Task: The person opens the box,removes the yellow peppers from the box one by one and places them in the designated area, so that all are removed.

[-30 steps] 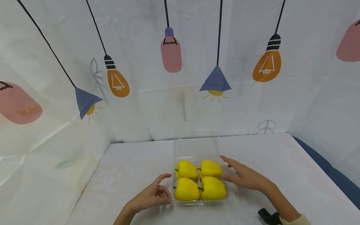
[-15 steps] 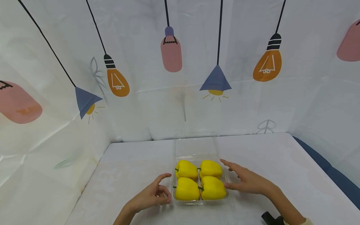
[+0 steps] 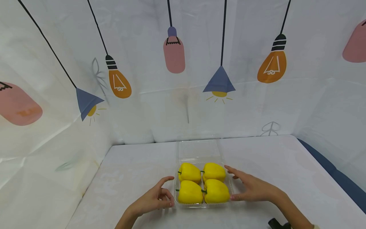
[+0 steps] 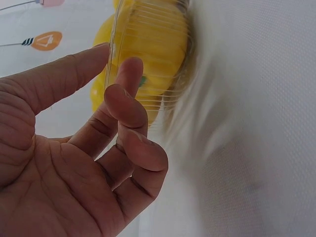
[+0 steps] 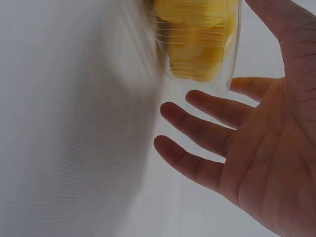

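Yellow peppers sit in the clear box on the table; your right grip, spread and empty, has shifted nearer you, now facing your half-curled, empty left grip.

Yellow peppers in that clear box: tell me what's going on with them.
A person's left hand is at one side of a clear box, the right hand at the other. Four yellow peppers sit inside in two rows; the lid is open at the far side. Neither hand grips the box; whether either touches it is hard to tell.
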Demonstrator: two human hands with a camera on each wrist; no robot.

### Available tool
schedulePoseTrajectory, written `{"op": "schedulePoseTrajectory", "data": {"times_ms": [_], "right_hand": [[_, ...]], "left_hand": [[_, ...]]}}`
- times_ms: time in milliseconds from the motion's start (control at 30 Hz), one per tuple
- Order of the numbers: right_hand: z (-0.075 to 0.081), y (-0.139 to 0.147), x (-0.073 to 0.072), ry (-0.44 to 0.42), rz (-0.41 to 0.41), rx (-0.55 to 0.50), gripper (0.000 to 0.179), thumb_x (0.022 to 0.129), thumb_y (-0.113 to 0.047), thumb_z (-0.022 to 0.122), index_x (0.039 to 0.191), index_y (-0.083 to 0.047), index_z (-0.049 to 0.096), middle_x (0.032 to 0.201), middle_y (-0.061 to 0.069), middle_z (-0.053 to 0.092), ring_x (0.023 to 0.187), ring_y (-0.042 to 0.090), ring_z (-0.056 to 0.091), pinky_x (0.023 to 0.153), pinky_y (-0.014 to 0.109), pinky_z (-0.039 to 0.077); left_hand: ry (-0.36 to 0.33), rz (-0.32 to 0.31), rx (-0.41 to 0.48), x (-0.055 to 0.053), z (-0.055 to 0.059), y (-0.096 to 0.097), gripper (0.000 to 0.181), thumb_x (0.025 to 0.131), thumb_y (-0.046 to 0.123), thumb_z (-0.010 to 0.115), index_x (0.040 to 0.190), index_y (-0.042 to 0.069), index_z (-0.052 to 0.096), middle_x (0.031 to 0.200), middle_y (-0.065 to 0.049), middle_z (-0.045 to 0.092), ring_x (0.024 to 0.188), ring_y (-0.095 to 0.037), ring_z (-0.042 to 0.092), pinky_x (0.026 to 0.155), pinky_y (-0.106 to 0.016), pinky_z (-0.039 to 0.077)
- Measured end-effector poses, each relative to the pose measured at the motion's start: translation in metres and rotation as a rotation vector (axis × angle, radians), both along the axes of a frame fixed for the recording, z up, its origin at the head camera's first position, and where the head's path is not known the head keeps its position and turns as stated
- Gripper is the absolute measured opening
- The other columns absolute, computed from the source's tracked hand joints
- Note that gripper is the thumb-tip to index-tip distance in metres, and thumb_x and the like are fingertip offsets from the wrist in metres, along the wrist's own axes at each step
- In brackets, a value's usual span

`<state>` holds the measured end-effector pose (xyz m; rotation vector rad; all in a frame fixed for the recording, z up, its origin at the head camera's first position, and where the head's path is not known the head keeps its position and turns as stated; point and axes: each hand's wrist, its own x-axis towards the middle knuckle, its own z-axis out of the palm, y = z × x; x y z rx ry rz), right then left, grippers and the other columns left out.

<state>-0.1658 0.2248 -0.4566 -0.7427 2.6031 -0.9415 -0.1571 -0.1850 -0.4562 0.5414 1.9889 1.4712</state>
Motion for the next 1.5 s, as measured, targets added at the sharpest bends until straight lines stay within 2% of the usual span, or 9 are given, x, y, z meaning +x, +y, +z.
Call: {"op": "schedulePoseTrajectory", "data": {"times_ms": [267, 467, 567, 700, 900, 1033, 1200, 1333, 1500], "right_hand": [[-0.002, 0.001, 0.001, -0.017, 0.001, 0.029, 0.102, 0.076, -0.058, 0.068, 0.152, -0.027, 0.008, 0.142, 0.010, 0.042, 0.121, 0.031, 0.048, 0.092, 0.060, 0.040], [-0.002, 0.001, 0.001, -0.022, 0.013, 0.031, 0.102, 0.077, -0.059, 0.067, 0.151, -0.033, 0.003, 0.143, 0.008, 0.042, 0.123, 0.031, 0.047, 0.094, 0.059, 0.038], [-0.002, 0.001, 0.002, -0.029, 0.009, 0.031, 0.102, 0.076, -0.059, 0.067, 0.151, -0.034, 0.002, 0.143, 0.008, 0.042, 0.124, 0.031, 0.046, 0.094, 0.060, 0.037], [-0.003, 0.001, 0.002, -0.029, 0.000, 0.038, 0.104, 0.075, -0.059, 0.068, 0.152, -0.030, 0.003, 0.143, 0.009, 0.042, 0.125, 0.033, 0.045, 0.094, 0.062, 0.036], [-0.003, 0.001, 0.001, -0.030, -0.004, 0.039, 0.106, 0.075, -0.060, 0.068, 0.152, -0.028, 0.004, 0.143, 0.010, 0.042, 0.125, 0.034, 0.045, 0.094, 0.063, 0.036], [-0.003, 0.001, 0.001, -0.035, -0.006, 0.037, 0.106, 0.075, -0.059, 0.069, 0.152, -0.027, 0.004, 0.143, 0.011, 0.042, 0.124, 0.034, 0.045, 0.094, 0.062, 0.036], [-0.003, 0.002, 0.002, -0.043, -0.014, 0.032, 0.106, 0.074, -0.058, 0.070, 0.152, -0.028, 0.005, 0.142, 0.010, 0.042, 0.124, 0.034, 0.045, 0.094, 0.063, 0.035], [-0.005, 0.002, 0.003, -0.051, -0.021, 0.028, 0.105, 0.075, -0.058, 0.070, 0.152, -0.029, 0.005, 0.142, 0.011, 0.043, 0.125, 0.035, 0.044, 0.094, 0.064, 0.035], [-0.005, 0.002, 0.004, -0.054, -0.017, 0.018, 0.104, 0.075, -0.056, 0.070, 0.152, -0.028, 0.006, 0.141, 0.012, 0.044, 0.125, 0.036, 0.044, 0.094, 0.064, 0.034]], "left_hand": [[0.004, -0.007, 0.000, -0.001, 0.002, 0.000, 0.077, 0.087, 0.012, 0.064, 0.148, 0.015, 0.016, 0.096, -0.010, 0.067, 0.069, -0.014, 0.058, 0.061, -0.024, 0.045], [0.024, 0.004, -0.032, -0.001, 0.004, -0.001, 0.078, 0.086, 0.014, 0.067, 0.147, 0.016, 0.019, 0.096, -0.010, 0.066, 0.073, -0.020, 0.061, 0.067, -0.028, 0.049], [0.078, 0.019, -0.077, 0.000, 0.007, 0.000, 0.078, 0.084, 0.018, 0.070, 0.146, 0.016, 0.023, 0.096, -0.009, 0.064, 0.073, -0.022, 0.061, 0.067, -0.029, 0.050], [0.200, 0.037, -0.155, 0.000, 0.012, 0.001, 0.075, 0.082, 0.024, 0.073, 0.143, 0.015, 0.031, 0.098, -0.008, 0.060, 0.072, -0.017, 0.059, 0.064, -0.027, 0.048], [0.378, 0.115, -0.238, 0.001, 0.020, 0.004, 0.069, 0.079, 0.029, 0.076, 0.137, 0.015, 0.041, 0.104, -0.008, 0.055, 0.075, -0.014, 0.054, 0.060, -0.024, 0.044], [0.440, 0.169, -0.251, 0.001, 0.021, 0.007, 0.066, 0.079, 0.033, 0.076, 0.135, 0.018, 0.044, 0.107, -0.006, 0.055, 0.084, -0.018, 0.053, 0.062, -0.024, 0.045], [0.494, 0.197, -0.273, 0.002, 0.017, 0.013, 0.065, 0.078, 0.041, 0.074, 0.133, 0.018, 0.047, 0.110, -0.002, 0.056, 0.093, -0.022, 0.051, 0.067, -0.025, 0.045], [0.531, 0.186, -0.283, 0.003, 0.015, 0.020, 0.064, 0.078, 0.047, 0.072, 0.132, 0.019, 0.048, 0.113, 0.000, 0.054, 0.098, -0.023, 0.048, 0.074, -0.030, 0.044], [0.574, 0.138, -0.315, 0.005, 0.012, 0.025, 0.066, 0.078, 0.053, 0.069, 0.132, 0.022, 0.047, 0.118, 0.004, 0.053, 0.104, -0.022, 0.045, 0.084, -0.039, 0.044]]}}
